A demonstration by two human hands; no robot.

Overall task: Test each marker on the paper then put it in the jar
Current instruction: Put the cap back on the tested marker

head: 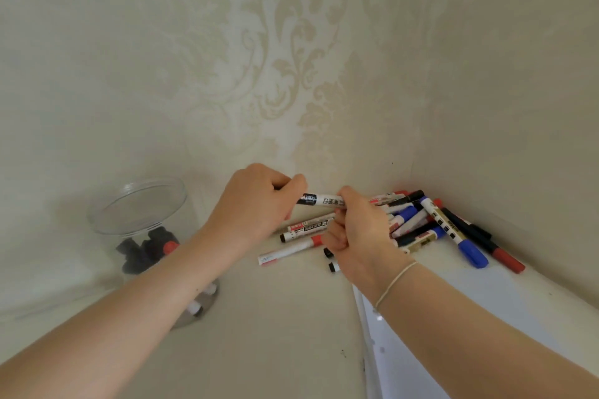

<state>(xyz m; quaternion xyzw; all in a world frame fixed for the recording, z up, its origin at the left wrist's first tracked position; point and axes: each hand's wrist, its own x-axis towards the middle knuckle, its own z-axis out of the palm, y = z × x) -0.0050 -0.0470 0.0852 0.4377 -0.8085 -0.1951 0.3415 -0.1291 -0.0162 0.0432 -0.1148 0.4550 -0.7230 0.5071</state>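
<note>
Both hands hold one white marker (321,200) level above the table. My left hand (259,201) is closed around its left end, where the cap sits hidden inside the fist. My right hand (359,233) grips the barrel's right part. A clear jar (142,214) stands at the left with several markers inside, caps up. A pile of markers (428,223) with red, blue and black caps lies in the corner on the right. The white paper (453,334) lies at the lower right, partly under my right forearm.
Three loose markers (308,233) lie on the table below my hands. Patterned walls meet in a corner just behind the pile. The beige tabletop (275,334) stretches between the jar and the paper.
</note>
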